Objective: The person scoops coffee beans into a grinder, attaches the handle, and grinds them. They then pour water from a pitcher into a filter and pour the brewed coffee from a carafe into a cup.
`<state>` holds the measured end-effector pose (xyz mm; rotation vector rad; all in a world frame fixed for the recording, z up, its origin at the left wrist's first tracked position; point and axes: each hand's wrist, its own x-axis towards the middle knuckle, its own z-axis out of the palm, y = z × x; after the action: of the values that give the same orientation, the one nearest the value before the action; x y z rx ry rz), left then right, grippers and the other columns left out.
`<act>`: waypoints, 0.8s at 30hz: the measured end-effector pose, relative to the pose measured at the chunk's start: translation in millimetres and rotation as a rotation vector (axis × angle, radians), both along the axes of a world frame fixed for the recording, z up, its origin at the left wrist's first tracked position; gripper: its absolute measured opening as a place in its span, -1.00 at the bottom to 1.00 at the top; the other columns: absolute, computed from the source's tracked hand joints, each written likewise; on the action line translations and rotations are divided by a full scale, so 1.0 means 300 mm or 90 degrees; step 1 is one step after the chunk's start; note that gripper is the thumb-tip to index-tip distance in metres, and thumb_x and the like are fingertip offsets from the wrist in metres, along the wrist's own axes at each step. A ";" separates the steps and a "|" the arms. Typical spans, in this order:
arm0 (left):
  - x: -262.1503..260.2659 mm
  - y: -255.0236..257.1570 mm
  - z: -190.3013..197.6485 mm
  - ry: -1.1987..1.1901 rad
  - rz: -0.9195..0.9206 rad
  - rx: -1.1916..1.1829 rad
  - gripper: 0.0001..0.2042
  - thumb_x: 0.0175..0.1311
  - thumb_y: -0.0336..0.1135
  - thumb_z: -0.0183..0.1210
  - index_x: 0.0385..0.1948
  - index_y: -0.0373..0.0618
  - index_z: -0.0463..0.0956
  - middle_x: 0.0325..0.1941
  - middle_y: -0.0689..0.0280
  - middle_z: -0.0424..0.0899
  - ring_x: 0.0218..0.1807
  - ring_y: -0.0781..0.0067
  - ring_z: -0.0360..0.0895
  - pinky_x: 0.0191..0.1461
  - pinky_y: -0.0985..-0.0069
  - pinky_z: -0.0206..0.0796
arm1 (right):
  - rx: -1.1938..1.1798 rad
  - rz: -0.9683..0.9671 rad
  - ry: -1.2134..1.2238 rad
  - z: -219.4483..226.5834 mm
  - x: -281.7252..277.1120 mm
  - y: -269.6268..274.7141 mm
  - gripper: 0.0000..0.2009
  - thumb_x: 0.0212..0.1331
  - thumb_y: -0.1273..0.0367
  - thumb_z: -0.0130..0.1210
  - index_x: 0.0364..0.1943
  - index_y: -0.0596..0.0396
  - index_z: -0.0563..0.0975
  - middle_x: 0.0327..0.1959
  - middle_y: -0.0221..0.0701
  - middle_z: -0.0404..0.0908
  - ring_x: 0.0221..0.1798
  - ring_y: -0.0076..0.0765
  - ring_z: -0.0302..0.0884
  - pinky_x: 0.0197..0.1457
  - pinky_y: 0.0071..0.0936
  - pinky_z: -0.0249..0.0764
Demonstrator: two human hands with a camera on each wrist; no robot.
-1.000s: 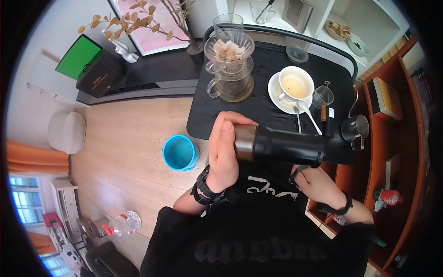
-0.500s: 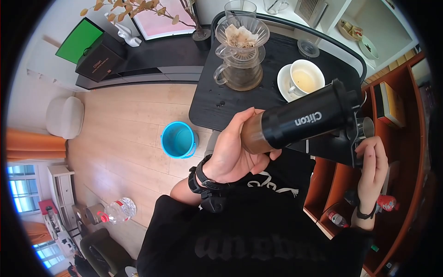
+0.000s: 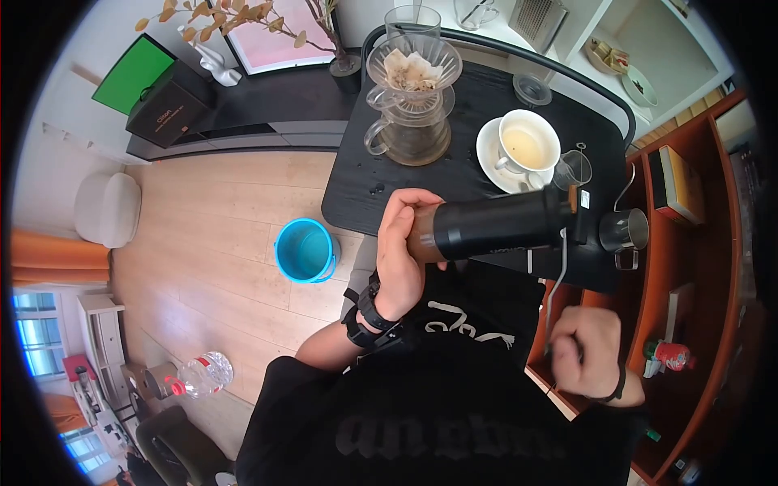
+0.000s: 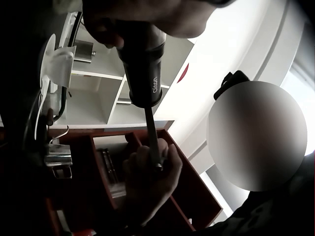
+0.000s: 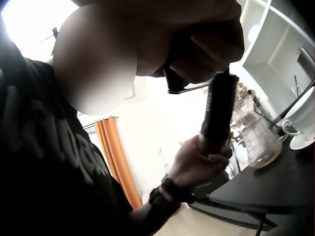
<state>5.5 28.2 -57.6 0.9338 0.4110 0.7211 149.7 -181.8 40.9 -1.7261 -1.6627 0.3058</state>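
A black hand coffee grinder (image 3: 498, 225) with a brown translucent end lies nearly level in front of the person's chest. My left hand (image 3: 401, 251) grips the brown end, fingers wrapped round it. From the black end a metal crank (image 3: 557, 283) reaches toward the body. My right hand (image 3: 590, 348), slightly blurred, is curled round the crank's knob, which the fingers mostly hide. In the left wrist view, the crank arm (image 4: 152, 132) runs from the grinder down into the curled right hand (image 4: 152, 179).
On the black cart (image 3: 348, 194) stand a glass server (image 3: 409, 142) under a dripper (image 3: 415, 65) with a used filter, a white cup (image 3: 527, 142) on a saucer, and a metal pitcher (image 3: 624, 231). A blue bucket (image 3: 306, 251) sits on the floor. Wooden shelves (image 3: 697, 243) rise at the right.
The right hand has swung the crank round, from near the body out to the far right and back toward the body. The grinder tilted up and is nearly level again; the left hand keeps its grip.
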 end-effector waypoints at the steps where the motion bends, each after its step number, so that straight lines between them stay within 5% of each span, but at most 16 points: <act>1: 0.001 0.010 -0.015 0.024 -0.001 0.055 -0.63 0.55 -0.05 -0.29 -0.02 -0.15 0.37 -0.20 0.20 0.60 -0.36 0.48 0.56 -0.45 0.60 0.33 | 0.006 0.058 0.028 0.009 -0.010 0.008 -0.92 -0.08 0.49 0.18 -0.54 0.07 0.49 -0.64 -0.40 0.45 -0.67 -0.27 0.42 -0.58 -0.45 0.28; 6: 0.014 -0.051 -0.054 0.129 -0.125 0.136 -0.67 0.57 -0.22 -0.20 -0.26 -0.21 0.51 -0.33 0.39 0.55 -0.27 0.74 0.39 -0.13 0.69 0.25 | 0.199 0.158 -0.090 0.055 0.048 0.049 -0.70 -0.02 0.13 0.40 -0.59 -0.05 0.54 -0.63 -0.53 0.45 -0.63 -0.39 0.40 -0.55 -0.48 0.21; 9: -0.015 -0.052 -0.038 0.114 -0.286 0.127 -0.64 0.54 -0.17 -0.20 -0.22 -0.25 0.52 -0.29 0.27 0.58 -0.23 0.56 0.51 -0.07 0.58 0.33 | 0.281 -0.186 -0.042 0.051 0.094 0.096 -0.85 0.13 0.39 0.26 -0.39 0.03 0.47 -0.60 -0.41 0.47 -0.56 -0.21 0.46 -0.47 -0.44 0.33; 11: -0.027 -0.038 -0.025 0.068 -0.273 0.033 -0.65 0.49 -0.19 -0.20 -0.28 -0.27 0.50 -0.28 0.19 0.58 -0.22 0.44 0.52 -0.07 0.51 0.36 | 0.102 -0.358 -0.138 0.026 0.130 0.119 -0.89 0.23 0.45 0.14 -0.27 0.10 0.42 -0.60 -0.31 0.49 -0.56 -0.09 0.51 -0.46 -0.30 0.39; 13: -0.042 -0.012 -0.022 0.026 -0.210 -0.022 -0.64 0.47 -0.18 -0.20 -0.31 -0.28 0.48 -0.27 0.16 0.58 -0.21 0.39 0.53 -0.07 0.49 0.38 | -0.029 -0.376 -0.141 -0.035 0.132 0.110 -0.93 0.27 0.46 0.06 -0.31 0.14 0.42 -0.58 -0.19 0.53 -0.53 0.03 0.56 -0.45 -0.18 0.43; 15: -0.048 0.005 0.001 0.008 -0.041 -0.121 -0.65 0.47 -0.17 -0.20 -0.33 -0.26 0.45 -0.25 0.17 0.57 -0.21 0.38 0.54 -0.05 0.48 0.39 | -0.151 -0.278 -0.052 -0.127 0.098 0.059 -0.92 0.23 0.43 0.10 -0.35 0.09 0.43 -0.61 -0.19 0.54 -0.54 0.06 0.56 -0.48 -0.14 0.45; 18: -0.028 0.054 -0.054 0.070 0.097 0.050 -0.65 0.52 -0.16 -0.23 -0.26 -0.23 0.46 -0.22 0.23 0.56 -0.17 0.45 0.51 -0.01 0.53 0.34 | -0.251 -0.032 -0.049 -0.126 -0.029 0.015 -0.85 0.17 0.34 0.09 -0.41 0.09 0.42 -0.67 -0.25 0.49 -0.62 -0.03 0.53 -0.57 -0.21 0.41; 22: -0.018 0.000 -0.031 0.208 0.021 0.318 -0.63 0.52 -0.17 -0.23 -0.22 -0.28 0.48 -0.22 0.24 0.53 -0.16 0.50 0.45 0.00 0.55 0.26 | 0.097 0.080 -0.089 0.011 -0.035 0.020 -0.85 0.02 0.35 0.12 -0.58 0.08 0.48 -0.71 -0.43 0.39 -0.73 -0.29 0.38 -0.67 -0.40 0.29; 24: -0.020 -0.047 -0.040 0.164 -0.105 0.267 -0.66 0.49 -0.21 -0.21 -0.24 -0.28 0.49 -0.23 0.22 0.53 -0.16 0.45 0.45 0.02 0.52 0.25 | 0.307 0.028 -0.133 0.006 0.032 0.032 -0.84 -0.08 0.32 0.15 -0.54 0.14 0.55 -0.66 -0.41 0.40 -0.73 -0.31 0.33 -0.67 -0.42 0.25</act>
<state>-0.4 14.1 -69.5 1.4490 0.4089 0.5453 159.2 -172.2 42.7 -1.3910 -1.7457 -0.2502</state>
